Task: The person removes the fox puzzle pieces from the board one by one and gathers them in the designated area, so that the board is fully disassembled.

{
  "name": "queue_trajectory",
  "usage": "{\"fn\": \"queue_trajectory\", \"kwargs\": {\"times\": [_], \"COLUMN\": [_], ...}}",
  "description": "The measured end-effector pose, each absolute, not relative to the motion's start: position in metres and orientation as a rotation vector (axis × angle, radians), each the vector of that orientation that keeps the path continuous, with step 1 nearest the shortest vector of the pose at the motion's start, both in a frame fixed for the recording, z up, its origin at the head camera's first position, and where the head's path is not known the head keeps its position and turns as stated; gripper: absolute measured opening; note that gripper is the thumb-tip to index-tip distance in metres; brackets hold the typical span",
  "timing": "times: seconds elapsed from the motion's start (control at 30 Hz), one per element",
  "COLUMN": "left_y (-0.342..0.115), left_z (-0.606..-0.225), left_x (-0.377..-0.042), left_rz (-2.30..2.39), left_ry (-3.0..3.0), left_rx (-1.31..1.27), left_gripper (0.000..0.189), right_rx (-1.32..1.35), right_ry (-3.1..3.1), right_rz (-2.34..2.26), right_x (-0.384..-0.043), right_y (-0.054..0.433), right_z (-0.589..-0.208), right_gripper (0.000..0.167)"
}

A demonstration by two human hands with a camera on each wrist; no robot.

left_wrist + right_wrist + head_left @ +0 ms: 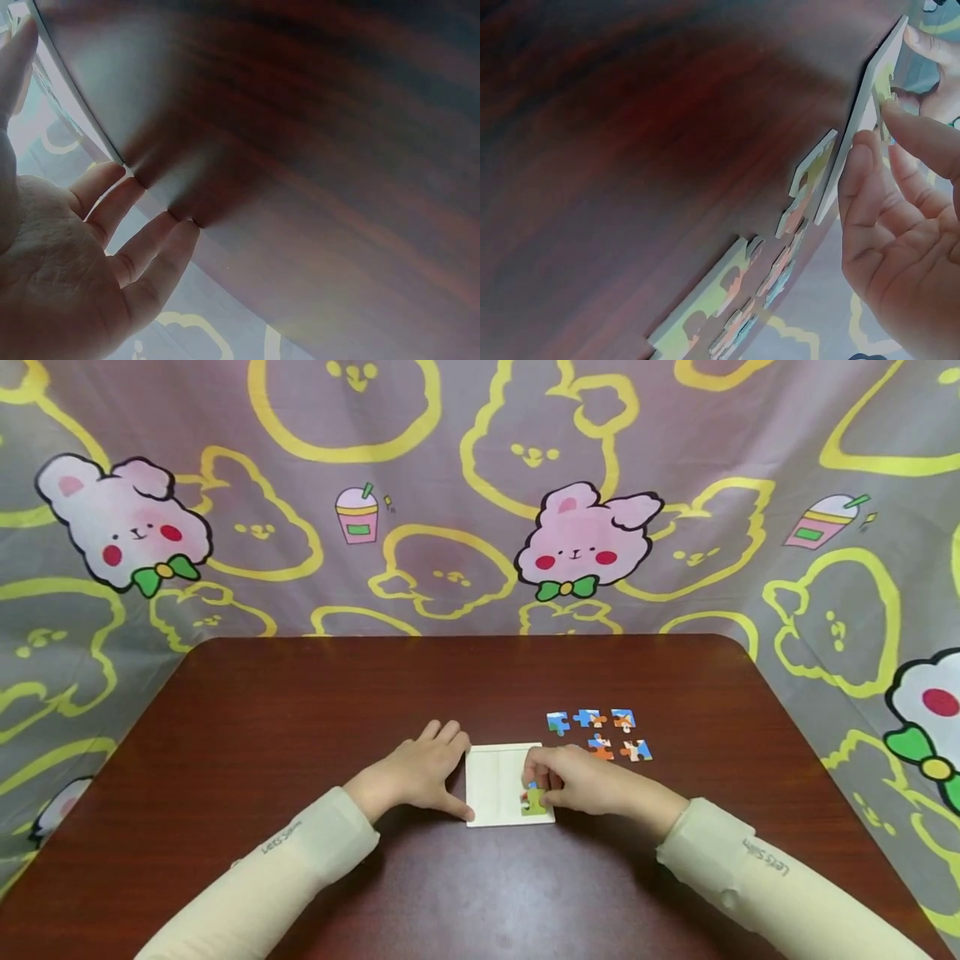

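Note:
The white square puzzle board (487, 785) lies flat on the table between both hands. My left hand (422, 770) is spread at its left side, with the thumb near the lower left corner and the index finger near the upper one. At the board's lower right corner, my right hand (573, 777) pinches a green puzzle piece (533, 802) with thumb and fingertips. Part of that piece is hidden by the fingers. In the right wrist view the thumb is against the piece (883, 94), which overlaps the board (861, 112).
Several loose puzzle pieces (590, 718) in blue, orange and white lie beyond my right hand. The right wrist view shows further green-edged pieces (697, 304) beside the board, hidden by the right arm in the head view. A patterned curtain (450, 460) hangs behind the brown table (337, 685).

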State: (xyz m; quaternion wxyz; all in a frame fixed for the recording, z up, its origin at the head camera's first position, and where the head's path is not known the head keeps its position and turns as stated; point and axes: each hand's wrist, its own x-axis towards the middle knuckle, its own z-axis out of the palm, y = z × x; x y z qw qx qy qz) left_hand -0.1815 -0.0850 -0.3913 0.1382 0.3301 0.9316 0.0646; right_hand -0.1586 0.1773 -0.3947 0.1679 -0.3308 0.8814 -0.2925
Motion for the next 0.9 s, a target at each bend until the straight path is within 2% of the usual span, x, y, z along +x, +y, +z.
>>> {"fn": "queue_trajectory", "kwargs": {"times": [0.9], "left_y": [-0.0828], "left_z": [-0.3895], "left_x": [-0.1825], "left_rz": [0.190], "left_ry": [2.686], "left_rx": [0.946], "left_gripper": [0.081], "right_rx": [-0.841], "right_ry": [2.330], "right_rz": [-1.137], "right_x": [-0.1653], "right_y": [0.1878], "right_z": [-0.3962], "right_gripper": [0.016]}}
